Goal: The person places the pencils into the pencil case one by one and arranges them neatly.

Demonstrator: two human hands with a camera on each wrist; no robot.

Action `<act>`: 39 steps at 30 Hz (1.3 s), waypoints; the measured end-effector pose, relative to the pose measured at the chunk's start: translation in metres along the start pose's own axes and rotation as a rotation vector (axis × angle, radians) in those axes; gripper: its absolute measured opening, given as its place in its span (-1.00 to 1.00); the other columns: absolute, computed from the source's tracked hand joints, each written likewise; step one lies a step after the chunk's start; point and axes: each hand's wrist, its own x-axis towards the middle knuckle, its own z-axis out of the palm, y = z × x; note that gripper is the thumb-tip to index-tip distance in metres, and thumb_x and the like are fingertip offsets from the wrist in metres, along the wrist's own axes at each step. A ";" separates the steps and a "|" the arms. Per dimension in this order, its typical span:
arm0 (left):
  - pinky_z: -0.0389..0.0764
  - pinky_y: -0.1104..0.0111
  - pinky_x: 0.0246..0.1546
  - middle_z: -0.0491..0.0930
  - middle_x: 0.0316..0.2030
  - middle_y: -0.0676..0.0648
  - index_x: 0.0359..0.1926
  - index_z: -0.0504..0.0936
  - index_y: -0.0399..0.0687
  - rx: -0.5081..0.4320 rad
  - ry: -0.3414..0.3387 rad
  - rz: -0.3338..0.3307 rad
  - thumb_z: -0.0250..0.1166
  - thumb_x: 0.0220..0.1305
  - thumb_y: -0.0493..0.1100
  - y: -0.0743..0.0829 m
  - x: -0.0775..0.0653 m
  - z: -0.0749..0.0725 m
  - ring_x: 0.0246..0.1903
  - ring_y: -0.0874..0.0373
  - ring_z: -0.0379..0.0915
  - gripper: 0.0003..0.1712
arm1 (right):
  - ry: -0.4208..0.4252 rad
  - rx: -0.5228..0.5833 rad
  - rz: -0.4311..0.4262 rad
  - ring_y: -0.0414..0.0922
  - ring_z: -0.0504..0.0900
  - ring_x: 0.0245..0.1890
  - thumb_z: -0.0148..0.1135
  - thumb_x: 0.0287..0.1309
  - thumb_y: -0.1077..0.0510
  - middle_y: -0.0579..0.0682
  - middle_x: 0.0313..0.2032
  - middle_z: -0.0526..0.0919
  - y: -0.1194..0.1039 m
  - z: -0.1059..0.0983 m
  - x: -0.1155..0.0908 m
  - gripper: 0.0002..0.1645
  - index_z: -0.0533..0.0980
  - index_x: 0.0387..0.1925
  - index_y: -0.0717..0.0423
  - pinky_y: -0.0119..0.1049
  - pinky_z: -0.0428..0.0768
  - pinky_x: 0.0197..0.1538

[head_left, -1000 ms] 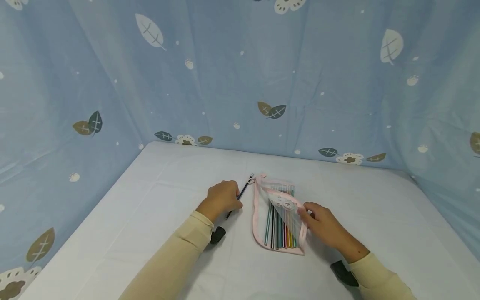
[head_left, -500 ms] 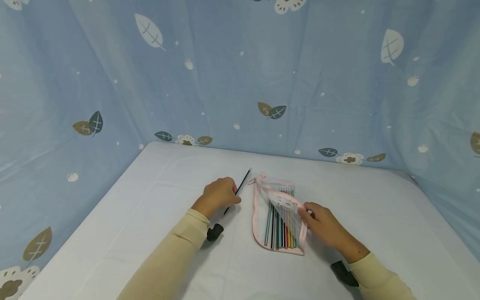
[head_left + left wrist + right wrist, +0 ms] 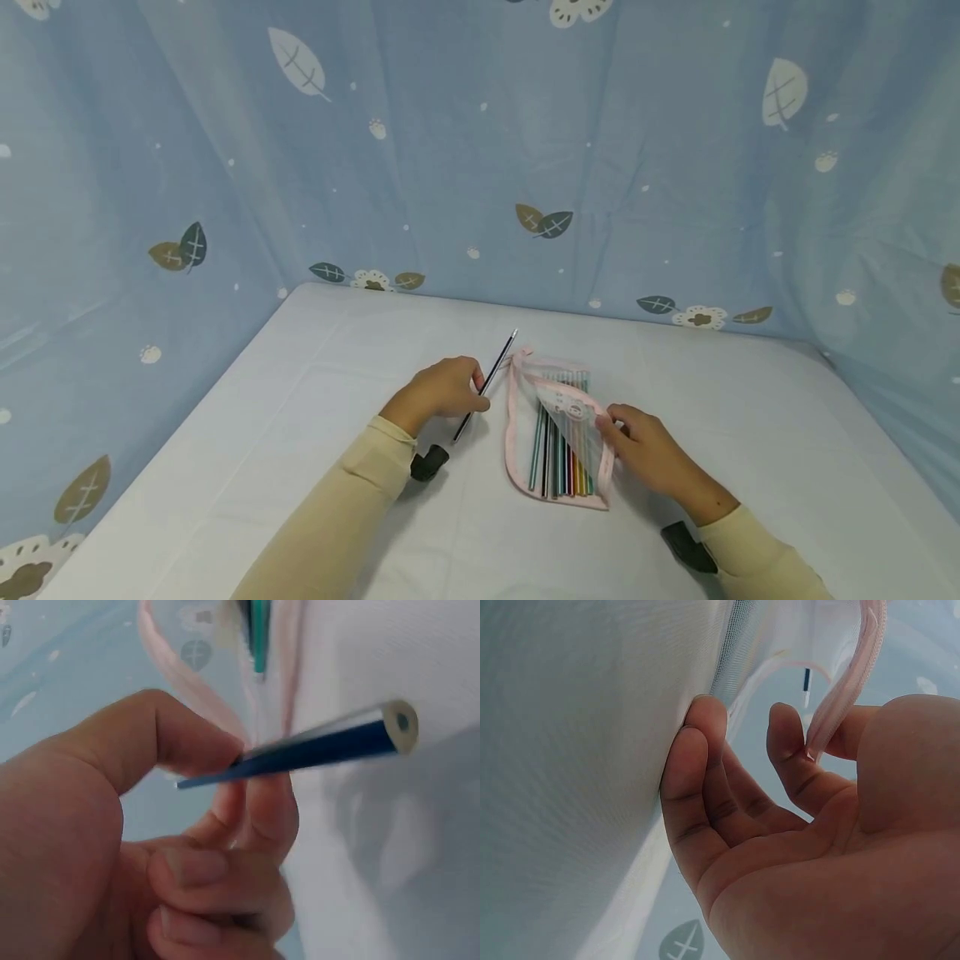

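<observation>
My left hand (image 3: 442, 390) pinches a dark blue pencil (image 3: 498, 363) between thumb and fingers, left of the pouch. The left wrist view shows the flat cut end of that pencil (image 3: 322, 750), with a pale wood ring round its core. A see-through pouch with pink trim (image 3: 511, 433) lies on the table, its flap folded open. Inside are several coloured pencils (image 3: 557, 458), partly covered by the flap. At the pouch's right side, my right hand (image 3: 651, 450) pinches the pink zip edge (image 3: 851, 675); its other fingers lie against a white surface in the right wrist view.
A white cloth (image 3: 360, 350) covers the table. Blue leaf-patterned curtains (image 3: 465, 167) stand behind it and along both sides. A black wrist mount (image 3: 430, 463) sits under the left wrist, and another black mount (image 3: 688, 547) under the right.
The left hand has raised the pencil, shifting a little left and then back right, so its far end is now close to the pouch's zip-pull corner. My right hand and the pouch have stayed put.
</observation>
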 end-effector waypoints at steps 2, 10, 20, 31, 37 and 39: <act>0.40 0.31 -0.44 0.52 -0.34 0.02 -0.18 0.51 0.02 -0.041 -0.062 0.044 0.35 0.25 -0.05 0.000 -0.001 0.000 -0.47 0.15 0.39 -0.78 | 0.001 -0.001 0.000 -0.19 0.50 -0.45 0.02 0.51 0.03 0.00 -0.33 0.59 0.000 0.000 0.000 -0.70 0.53 -0.04 0.16 -0.39 0.43 -0.50; 0.27 0.38 -0.54 0.47 -0.58 0.10 -0.23 0.52 0.02 -0.110 -0.242 0.159 0.28 0.23 -0.18 0.000 -0.004 0.000 -0.63 0.24 0.20 -0.88 | 0.009 -0.015 -0.002 -0.19 0.50 -0.46 0.03 0.50 0.03 -0.01 -0.35 0.58 0.000 0.001 0.001 -0.71 0.54 -0.06 0.15 -0.39 0.43 -0.49; 0.23 0.39 -0.58 0.48 -0.65 0.10 -0.32 0.51 0.02 -0.147 -0.330 0.203 0.29 0.17 -0.27 0.003 -0.007 0.003 -0.66 0.25 0.18 -0.88 | 0.006 -0.006 0.009 -0.19 0.48 -0.48 0.03 0.50 0.04 -0.02 -0.37 0.57 0.000 0.002 0.000 -0.72 0.54 -0.07 0.14 -0.39 0.43 -0.51; 0.33 0.38 -0.52 0.57 -0.58 0.12 -0.49 0.57 0.10 -0.060 -0.321 0.243 0.33 0.28 -0.13 0.011 -0.004 0.007 -0.61 0.25 0.31 -0.81 | 0.023 0.010 0.013 -0.19 0.51 -0.48 0.00 0.52 0.04 0.00 -0.33 0.64 0.000 -0.004 -0.001 -0.69 0.54 -0.02 0.16 -0.38 0.46 -0.50; 0.34 0.42 -0.57 0.57 -0.57 0.11 -0.53 0.54 0.03 -0.113 -0.315 0.283 0.27 0.35 -0.13 0.013 -0.002 0.011 -0.63 0.26 0.30 -0.74 | 0.030 0.020 0.001 -0.20 0.53 -0.44 0.01 0.52 0.03 0.04 -0.23 0.70 0.004 -0.003 0.000 -0.68 0.54 0.00 0.17 -0.39 0.50 -0.47; 0.31 0.44 -0.61 0.55 -0.59 0.06 -0.54 0.53 -0.02 -0.142 -0.316 0.303 0.25 0.37 -0.15 0.012 -0.003 0.013 -0.68 0.26 0.26 -0.71 | 0.026 0.022 -0.003 -0.20 0.54 -0.43 0.01 0.51 0.02 0.05 -0.20 0.70 0.003 -0.002 0.000 -0.67 0.54 0.01 0.18 -0.39 0.51 -0.46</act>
